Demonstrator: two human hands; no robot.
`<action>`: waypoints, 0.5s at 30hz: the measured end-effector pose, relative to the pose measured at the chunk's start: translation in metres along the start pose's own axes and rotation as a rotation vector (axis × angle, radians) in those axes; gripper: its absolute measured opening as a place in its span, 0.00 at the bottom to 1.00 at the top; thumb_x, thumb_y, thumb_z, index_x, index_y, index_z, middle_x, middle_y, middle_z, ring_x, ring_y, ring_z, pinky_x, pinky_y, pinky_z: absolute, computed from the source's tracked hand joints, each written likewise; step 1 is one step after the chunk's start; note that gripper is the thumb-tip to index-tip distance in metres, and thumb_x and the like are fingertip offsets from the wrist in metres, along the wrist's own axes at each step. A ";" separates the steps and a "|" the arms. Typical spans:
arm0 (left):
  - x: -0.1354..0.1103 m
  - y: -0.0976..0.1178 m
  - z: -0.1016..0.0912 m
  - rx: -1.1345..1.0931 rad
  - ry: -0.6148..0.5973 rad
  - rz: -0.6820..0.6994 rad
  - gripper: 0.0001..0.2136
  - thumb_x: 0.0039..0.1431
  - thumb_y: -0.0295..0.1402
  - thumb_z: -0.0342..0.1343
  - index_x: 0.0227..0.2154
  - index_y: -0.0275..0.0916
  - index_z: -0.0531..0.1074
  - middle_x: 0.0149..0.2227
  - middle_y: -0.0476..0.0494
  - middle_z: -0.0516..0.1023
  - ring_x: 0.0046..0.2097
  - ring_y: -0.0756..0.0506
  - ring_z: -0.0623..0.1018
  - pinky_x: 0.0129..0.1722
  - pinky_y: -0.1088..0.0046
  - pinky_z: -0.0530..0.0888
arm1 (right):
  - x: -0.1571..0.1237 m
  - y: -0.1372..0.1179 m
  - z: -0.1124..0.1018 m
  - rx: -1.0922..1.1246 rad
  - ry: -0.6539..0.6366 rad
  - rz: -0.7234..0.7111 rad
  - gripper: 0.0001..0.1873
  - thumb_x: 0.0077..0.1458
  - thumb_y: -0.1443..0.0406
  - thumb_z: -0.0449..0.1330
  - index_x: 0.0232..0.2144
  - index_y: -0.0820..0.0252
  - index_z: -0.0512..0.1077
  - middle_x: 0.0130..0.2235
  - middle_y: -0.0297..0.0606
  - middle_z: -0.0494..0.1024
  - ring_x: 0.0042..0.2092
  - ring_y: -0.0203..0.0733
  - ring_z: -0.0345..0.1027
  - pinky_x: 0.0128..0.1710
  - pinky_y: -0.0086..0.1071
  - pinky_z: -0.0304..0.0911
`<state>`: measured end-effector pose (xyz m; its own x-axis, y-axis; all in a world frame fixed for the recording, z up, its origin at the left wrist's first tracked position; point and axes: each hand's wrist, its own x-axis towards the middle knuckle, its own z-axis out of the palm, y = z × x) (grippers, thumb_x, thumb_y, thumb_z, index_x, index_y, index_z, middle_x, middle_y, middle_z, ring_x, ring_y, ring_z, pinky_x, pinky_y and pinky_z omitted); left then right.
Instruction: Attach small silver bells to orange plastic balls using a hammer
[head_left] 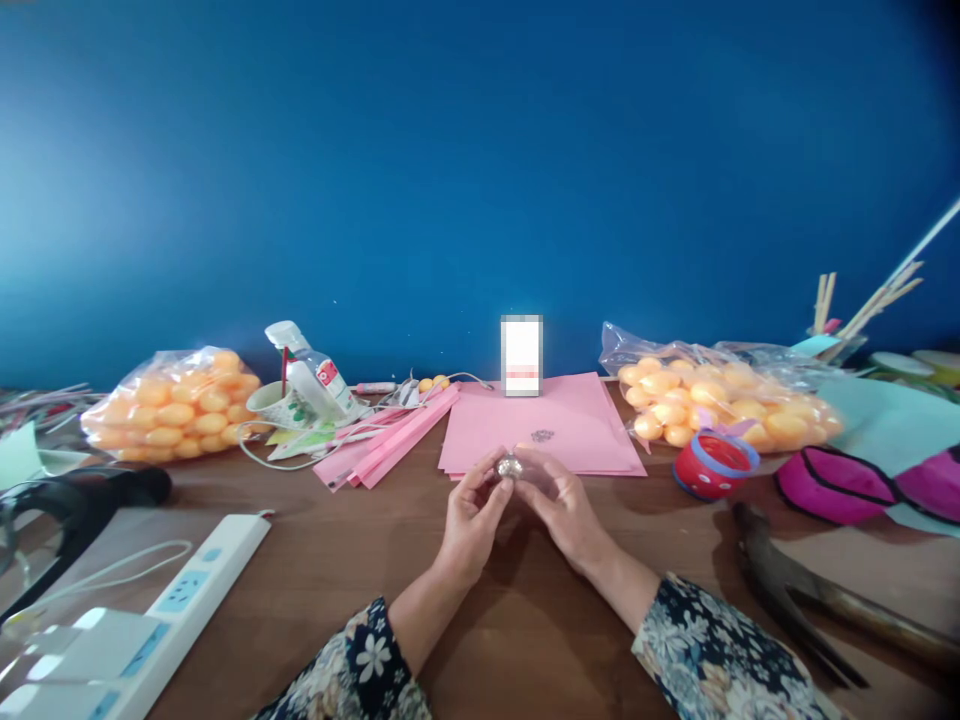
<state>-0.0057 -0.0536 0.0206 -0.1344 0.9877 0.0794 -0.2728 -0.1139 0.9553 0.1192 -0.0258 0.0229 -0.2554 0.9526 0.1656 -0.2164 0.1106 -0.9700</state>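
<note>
My left hand (475, 515) pinches a small shiny silver round thing (510, 467) between thumb and fingers. From the other side my right hand (568, 512) closes in on it too, its thumb and fingertips against its edge. Both hands are over the near edge of a stack of pink paper sheets (487, 420). On the paper, just beyond my fingers, lies a small dark cluster of tiny bits (542, 436), too small to name. The exact kind of the silver thing cannot be made out.
Bags of orange balls stand left (180, 412) and right (720, 395). A bottle (322, 375) leans by a paper cup (274, 400) and pink strips (397, 435). A white power strip (184, 600) lies front left; a red tub (712, 465) and a hammer (810, 590) are right.
</note>
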 end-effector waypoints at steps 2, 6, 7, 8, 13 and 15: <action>0.000 0.000 0.000 -0.021 0.000 -0.006 0.22 0.50 0.34 0.59 0.50 0.39 0.68 0.46 0.39 0.76 0.48 0.42 0.74 0.51 0.64 0.68 | 0.000 -0.001 0.001 -0.010 0.020 -0.003 0.20 0.47 0.61 0.62 0.45 0.55 0.70 0.47 0.39 0.75 0.47 0.44 0.69 0.48 0.39 0.65; 0.001 0.000 -0.001 -0.023 0.010 0.007 0.20 0.48 0.33 0.60 0.46 0.39 0.70 0.47 0.39 0.76 0.49 0.42 0.74 0.51 0.64 0.68 | 0.000 -0.003 0.001 -0.040 0.026 0.011 0.18 0.48 0.61 0.62 0.44 0.56 0.71 0.44 0.39 0.76 0.47 0.44 0.69 0.49 0.39 0.65; 0.001 0.000 -0.001 -0.019 0.018 0.008 0.19 0.48 0.33 0.60 0.45 0.38 0.71 0.46 0.39 0.76 0.48 0.42 0.74 0.51 0.65 0.68 | -0.001 -0.003 0.001 -0.037 0.019 0.009 0.18 0.48 0.61 0.62 0.43 0.56 0.71 0.43 0.39 0.76 0.47 0.44 0.69 0.48 0.39 0.65; 0.001 0.000 -0.001 -0.015 0.027 0.009 0.18 0.48 0.33 0.60 0.44 0.38 0.71 0.45 0.40 0.76 0.48 0.43 0.74 0.51 0.65 0.68 | -0.001 -0.003 0.001 -0.030 0.008 0.005 0.18 0.48 0.61 0.62 0.43 0.56 0.71 0.43 0.38 0.76 0.47 0.44 0.69 0.48 0.39 0.65; 0.002 0.000 -0.002 0.006 0.047 0.007 0.15 0.48 0.34 0.60 0.41 0.37 0.72 0.43 0.41 0.77 0.46 0.43 0.75 0.49 0.66 0.70 | -0.001 -0.001 0.001 0.004 -0.047 0.024 0.18 0.48 0.61 0.63 0.43 0.56 0.70 0.43 0.39 0.76 0.46 0.44 0.70 0.49 0.40 0.65; 0.003 0.000 -0.002 -0.006 0.059 -0.007 0.17 0.47 0.34 0.61 0.43 0.38 0.71 0.44 0.40 0.77 0.47 0.43 0.75 0.48 0.66 0.70 | -0.001 0.000 0.001 0.031 -0.057 0.030 0.18 0.48 0.62 0.63 0.43 0.56 0.70 0.44 0.39 0.76 0.46 0.44 0.70 0.49 0.41 0.64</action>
<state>-0.0082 -0.0513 0.0197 -0.1883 0.9805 0.0553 -0.2795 -0.1075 0.9541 0.1185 -0.0275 0.0231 -0.3151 0.9376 0.1472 -0.2367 0.0726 -0.9689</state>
